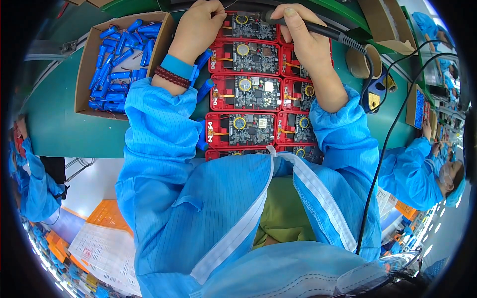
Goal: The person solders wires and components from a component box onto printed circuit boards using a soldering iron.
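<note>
My right hand (310, 52) is closed around a soldering iron (322, 31), its tip end pointing left over the farthest red case. Opposite it, my left hand (198, 32) pinches a thin wire (230, 4) that looks like solder, at the upper left corner of that case. Two columns of open red cases (214, 102) lie under and between my arms. Each visible one holds a dark circuit board (257, 94) with a round coin cell. Loose blue cylindrical batteries (204, 90) lie beside my left wrist. The exact contact at the iron's tip is too small to make out.
A cardboard box (81, 92) of blue batteries with wires stands left on the green table (59, 124). To the right are a brown round container (364, 62), a blue and yellow stand (373, 97) and the iron's black cord (381, 159). Co-workers (415, 171) sit at both sides.
</note>
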A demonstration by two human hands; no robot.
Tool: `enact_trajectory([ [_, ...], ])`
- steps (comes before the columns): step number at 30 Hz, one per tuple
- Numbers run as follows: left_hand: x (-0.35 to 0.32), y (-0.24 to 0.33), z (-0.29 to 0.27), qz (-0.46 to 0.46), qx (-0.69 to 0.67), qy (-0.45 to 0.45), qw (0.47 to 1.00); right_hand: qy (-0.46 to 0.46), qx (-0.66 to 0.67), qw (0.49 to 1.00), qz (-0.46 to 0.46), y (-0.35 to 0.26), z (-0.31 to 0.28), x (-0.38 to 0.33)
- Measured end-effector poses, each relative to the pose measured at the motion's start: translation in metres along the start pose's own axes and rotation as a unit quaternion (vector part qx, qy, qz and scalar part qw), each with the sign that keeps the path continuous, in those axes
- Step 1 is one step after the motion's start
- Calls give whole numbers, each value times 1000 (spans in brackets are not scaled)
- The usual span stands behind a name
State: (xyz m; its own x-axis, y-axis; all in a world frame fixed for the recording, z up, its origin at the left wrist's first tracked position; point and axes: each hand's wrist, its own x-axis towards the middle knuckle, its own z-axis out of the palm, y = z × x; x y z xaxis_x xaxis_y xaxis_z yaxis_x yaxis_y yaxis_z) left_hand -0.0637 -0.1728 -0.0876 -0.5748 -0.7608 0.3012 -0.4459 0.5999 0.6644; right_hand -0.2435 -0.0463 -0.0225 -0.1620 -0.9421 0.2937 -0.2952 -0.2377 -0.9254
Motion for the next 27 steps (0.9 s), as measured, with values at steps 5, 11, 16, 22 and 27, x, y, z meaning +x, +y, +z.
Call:
enact_trajectory([
  [5, -1, 2, 1, 12, 17, 13, 1000, 2, -4, 1000, -1, -1, 1, 0],
  [11, 0, 3, 2, 22, 23, 21, 999, -1, -8, 1000, -2, 0, 2, 1],
  [16, 0, 5, 2, 25, 21, 28, 999, 1, -211, 970, -123, 19, -3, -2],
  [22, -3, 1, 4, 35, 25, 34, 998, 16, -19, 1000, -2, -6, 1, -4],
  [27, -2, 2, 5, 32, 19, 35, 999, 7, -22, 1000, -10, -4, 0, -4],
])
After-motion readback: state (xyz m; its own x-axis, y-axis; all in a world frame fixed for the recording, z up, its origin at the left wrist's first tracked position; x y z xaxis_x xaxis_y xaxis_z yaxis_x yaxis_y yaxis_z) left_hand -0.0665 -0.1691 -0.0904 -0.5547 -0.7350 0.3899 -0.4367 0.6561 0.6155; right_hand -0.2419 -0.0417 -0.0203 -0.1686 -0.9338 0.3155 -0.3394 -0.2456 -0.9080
